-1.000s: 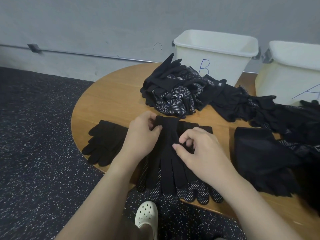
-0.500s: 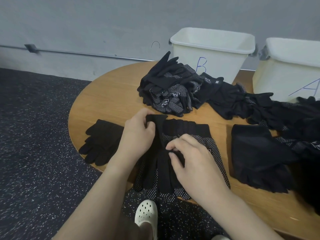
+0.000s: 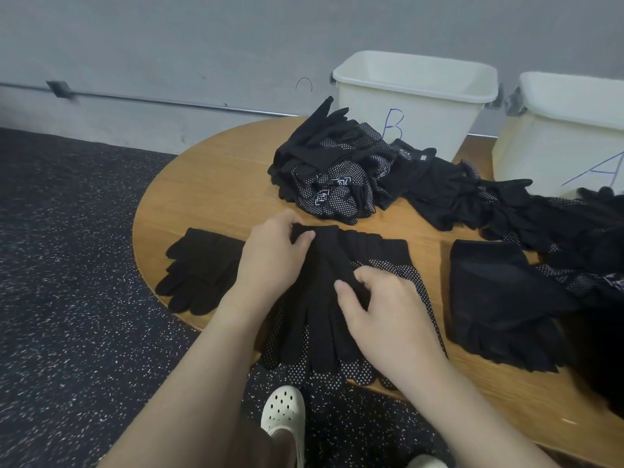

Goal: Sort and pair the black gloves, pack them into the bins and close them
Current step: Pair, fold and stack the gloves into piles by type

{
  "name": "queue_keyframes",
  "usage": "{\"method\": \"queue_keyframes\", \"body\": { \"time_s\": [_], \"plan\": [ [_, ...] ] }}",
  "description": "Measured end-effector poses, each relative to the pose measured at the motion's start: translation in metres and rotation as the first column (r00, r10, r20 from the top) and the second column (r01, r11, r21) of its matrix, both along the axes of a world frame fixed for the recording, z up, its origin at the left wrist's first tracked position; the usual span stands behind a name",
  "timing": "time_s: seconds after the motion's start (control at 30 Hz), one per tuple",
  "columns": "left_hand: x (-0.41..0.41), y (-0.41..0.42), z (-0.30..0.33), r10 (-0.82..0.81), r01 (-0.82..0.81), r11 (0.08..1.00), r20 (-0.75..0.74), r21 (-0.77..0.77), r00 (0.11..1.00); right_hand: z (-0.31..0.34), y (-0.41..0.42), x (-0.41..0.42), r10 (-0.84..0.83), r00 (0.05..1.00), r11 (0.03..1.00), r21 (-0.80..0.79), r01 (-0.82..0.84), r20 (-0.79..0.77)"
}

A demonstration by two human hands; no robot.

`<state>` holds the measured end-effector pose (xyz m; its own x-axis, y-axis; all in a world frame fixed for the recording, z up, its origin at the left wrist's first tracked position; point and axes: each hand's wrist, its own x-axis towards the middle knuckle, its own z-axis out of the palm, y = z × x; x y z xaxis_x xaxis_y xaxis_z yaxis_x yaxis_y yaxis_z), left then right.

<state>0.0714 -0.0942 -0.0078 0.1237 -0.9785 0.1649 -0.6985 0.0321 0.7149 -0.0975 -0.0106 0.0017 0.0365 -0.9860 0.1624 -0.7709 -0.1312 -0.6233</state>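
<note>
White foam of a perforated clog (image 3: pixel 283 409) shows on the speckled floor (image 3: pixel 67 298), below the round wooden table (image 3: pixel 209 184). At the table's near edge a plain black glove (image 3: pixel 317 298) lies on dotted gloves (image 3: pixel 418 292), fingers hanging toward the person. The left hand (image 3: pixel 270 261) pinches its cuff between thumb and curled fingers; the right hand (image 3: pixel 385 315) pinches a fold at its palm. A flat glove pair (image 3: pixel 199 271) lies left, a folded stack (image 3: pixel 499 305) right. Farther back sits a heap of gloves (image 3: pixel 331 173), trailing right, before open bin B (image 3: pixel 415 103) and bin A (image 3: pixel 570 136).
</note>
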Motion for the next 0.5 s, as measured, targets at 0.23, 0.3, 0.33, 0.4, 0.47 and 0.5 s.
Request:
{"method": "queue_keyframes", "body": {
  "time_s": [0.23, 0.3, 0.33, 0.4, 0.47, 0.5],
  "plan": [
    [0.002, -0.004, 0.0, -0.001, 0.001, 1.0, -0.016, 0.008, 1.0, 0.006, -0.005, -0.004, 0.01, 0.981, 0.995, 0.092, -0.029, 0.194],
    [0.003, -0.005, -0.001, -0.001, 0.001, 1.0, -0.022, 0.019, 1.0, 0.007, -0.007, -0.007, 0.016, 0.965, 0.992, 0.12, -0.048, 0.261],
    [0.003, -0.006, -0.001, -0.003, 0.003, 1.0, -0.022, 0.022, 1.0, 0.008, -0.007, -0.008, 0.023, 0.961, 0.99, 0.13, -0.061, 0.275],
    [0.003, -0.007, -0.002, -0.011, 0.011, 1.0, -0.016, 0.027, 1.0, 0.008, -0.006, -0.01, 0.042, 0.969, 0.987, 0.141, -0.077, 0.242],
    [0.003, -0.006, -0.003, -0.017, 0.017, 0.999, -0.008, 0.034, 1.0, 0.009, -0.002, -0.01, 0.066, 0.982, 0.985, 0.145, -0.092, 0.176],
    [0.003, -0.006, -0.003, -0.018, 0.018, 0.999, -0.004, 0.038, 1.0, 0.01, 0.0, -0.009, 0.079, 0.985, 0.984, 0.147, -0.102, 0.153]
  ]
}}
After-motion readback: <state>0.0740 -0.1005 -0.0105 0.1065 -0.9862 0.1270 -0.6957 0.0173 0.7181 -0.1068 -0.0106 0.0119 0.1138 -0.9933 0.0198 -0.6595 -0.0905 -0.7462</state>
